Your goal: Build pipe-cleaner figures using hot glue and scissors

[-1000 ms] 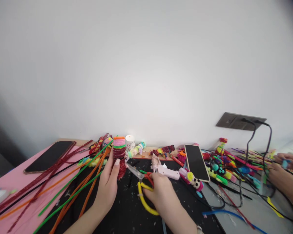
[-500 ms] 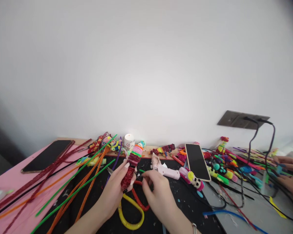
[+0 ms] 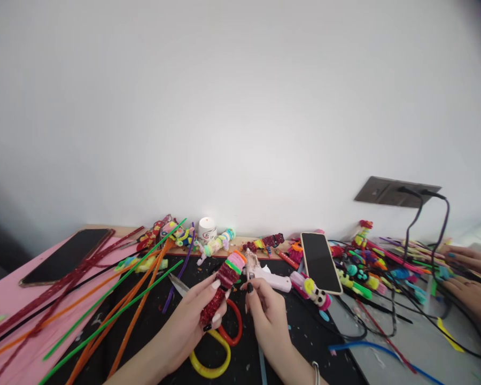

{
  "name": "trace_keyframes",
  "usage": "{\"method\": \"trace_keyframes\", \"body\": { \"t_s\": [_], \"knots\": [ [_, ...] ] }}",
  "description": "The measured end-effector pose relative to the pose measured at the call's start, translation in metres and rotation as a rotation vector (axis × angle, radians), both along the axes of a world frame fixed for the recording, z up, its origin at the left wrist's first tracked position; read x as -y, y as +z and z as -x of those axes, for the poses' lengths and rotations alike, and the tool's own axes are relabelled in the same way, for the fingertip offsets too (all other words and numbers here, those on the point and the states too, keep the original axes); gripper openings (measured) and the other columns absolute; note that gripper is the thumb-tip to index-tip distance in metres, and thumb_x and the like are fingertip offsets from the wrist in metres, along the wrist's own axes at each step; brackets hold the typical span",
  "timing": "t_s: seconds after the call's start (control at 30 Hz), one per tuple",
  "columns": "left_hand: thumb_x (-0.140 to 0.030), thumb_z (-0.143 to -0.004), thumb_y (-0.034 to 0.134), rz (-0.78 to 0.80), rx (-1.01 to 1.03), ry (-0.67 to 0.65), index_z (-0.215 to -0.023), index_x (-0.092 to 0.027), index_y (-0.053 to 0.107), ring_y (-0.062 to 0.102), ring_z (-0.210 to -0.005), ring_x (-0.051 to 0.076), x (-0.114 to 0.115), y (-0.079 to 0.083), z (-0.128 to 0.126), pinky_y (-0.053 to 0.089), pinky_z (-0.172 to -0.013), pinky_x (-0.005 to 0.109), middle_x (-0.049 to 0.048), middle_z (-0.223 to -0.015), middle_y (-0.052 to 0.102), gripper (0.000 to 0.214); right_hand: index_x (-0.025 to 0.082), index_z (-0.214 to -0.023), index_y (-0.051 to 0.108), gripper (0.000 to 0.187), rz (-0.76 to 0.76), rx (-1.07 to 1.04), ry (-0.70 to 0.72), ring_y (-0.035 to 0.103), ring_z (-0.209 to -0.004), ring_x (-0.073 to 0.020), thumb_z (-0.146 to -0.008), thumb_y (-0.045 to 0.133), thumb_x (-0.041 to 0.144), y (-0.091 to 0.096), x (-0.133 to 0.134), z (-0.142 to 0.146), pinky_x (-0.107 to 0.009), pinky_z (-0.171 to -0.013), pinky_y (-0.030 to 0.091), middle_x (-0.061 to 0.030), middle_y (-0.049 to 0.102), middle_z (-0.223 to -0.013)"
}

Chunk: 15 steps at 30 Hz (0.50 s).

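My left hand [image 3: 180, 326] is closed around a pipe-cleaner figure [image 3: 228, 274], dark glittery red below with pink, green and orange bands on top. Beside it, my right hand [image 3: 268, 313] has its fingertips pinched together at the caked nozzle end of a pale pink glue gun [image 3: 274, 280]. Whatever those fingers hold is too small to make out. Under the left hand lie scissors with a yellow loop [image 3: 205, 372] and a red loop [image 3: 239, 321]; their blade points up to the left. A pastel pipe-cleaner figure [image 3: 216, 245] lies behind the left hand.
Long green, orange and red pipe cleaners [image 3: 116, 315] spread across the left side, near a dark phone [image 3: 66, 255]. A white paper cup [image 3: 207, 229] stands by the wall. Another phone [image 3: 321, 262], coloured pieces and black cables [image 3: 436, 240] lie right, beside another person's hands [image 3: 471, 294].
The banded figure in my left hand has come down and tilted more to the right. My right hand has shifted slightly right, its fingertips now up by the glue gun's nozzle.
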State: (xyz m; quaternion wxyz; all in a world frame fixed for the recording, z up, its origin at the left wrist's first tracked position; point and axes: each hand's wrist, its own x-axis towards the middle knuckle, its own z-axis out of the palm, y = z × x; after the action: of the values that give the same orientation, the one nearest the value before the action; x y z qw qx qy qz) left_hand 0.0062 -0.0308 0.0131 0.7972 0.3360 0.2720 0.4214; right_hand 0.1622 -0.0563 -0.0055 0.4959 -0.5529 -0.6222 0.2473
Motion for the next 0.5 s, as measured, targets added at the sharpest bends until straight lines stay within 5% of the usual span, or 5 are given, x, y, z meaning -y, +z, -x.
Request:
{"method": "trace_keyframes", "body": {
  "t_s": [0.5],
  "knots": [
    [-0.035, -0.08, 0.059, -0.015, -0.116, 0.051, -0.124, -0.018, 0.05, 0.029, -0.045, 0.004, -0.0016, -0.0033, -0.0027, 0.021, -0.042, 0.019, -0.0038, -0.062, 0.048, 0.048, 0.017, -0.079, 0.054, 0.022, -0.047, 0.093, 0.005, 0.046, -0.049, -0.0119, -0.09, 0.036, 0.024, -0.0042, 0.0038, -0.0011, -0.021, -0.047, 0.035, 0.0016, 0.05, -0.057]
  ]
}}
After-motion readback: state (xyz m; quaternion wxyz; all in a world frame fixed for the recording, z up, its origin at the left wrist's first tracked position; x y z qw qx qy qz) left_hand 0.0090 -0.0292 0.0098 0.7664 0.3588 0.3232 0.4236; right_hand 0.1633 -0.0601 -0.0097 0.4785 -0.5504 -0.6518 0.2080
